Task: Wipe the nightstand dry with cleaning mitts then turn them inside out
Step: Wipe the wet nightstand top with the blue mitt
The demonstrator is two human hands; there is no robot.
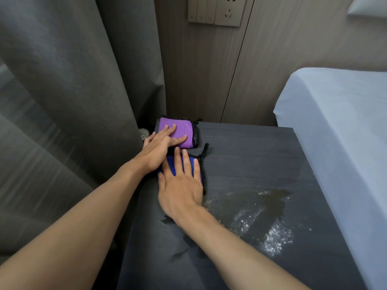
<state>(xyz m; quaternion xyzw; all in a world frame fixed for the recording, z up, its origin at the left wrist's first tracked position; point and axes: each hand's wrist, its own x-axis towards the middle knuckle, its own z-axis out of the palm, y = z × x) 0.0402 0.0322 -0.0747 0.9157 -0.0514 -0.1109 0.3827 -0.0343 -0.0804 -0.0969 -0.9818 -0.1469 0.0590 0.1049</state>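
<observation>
Mitts came first in my view: the purple mitt (184, 130) lay flat at the far left corner of the nightstand (251, 155), and the blue mitt (190, 164) lay just nearer, the two close together but not overlapping. Both looked like soft, napped cloth squares edged in black trim, each with a short black loop at its right side. My left hand (156, 152) rested on the purple one with fingers straight and spread, gripping nothing; my right hand (180, 189) lay flat over the blue one the same way, fingers extended, nothing pinched. Neither hand was inside a mitt. I judged the job barely begun, since a broad puddle (261, 208) glistened on the near right of the dark, matte, wood-grained top, with smaller wet patches by my right forearm. Wiping was not yet done, and turning the mitts inside out came after that. Heavy grey curtain (73, 101) hung in folds to the left, a smooth white bed (339, 122) stood against the right edge, and a beige socket panel (215, 11) sat on the wood-look wall behind.
</observation>
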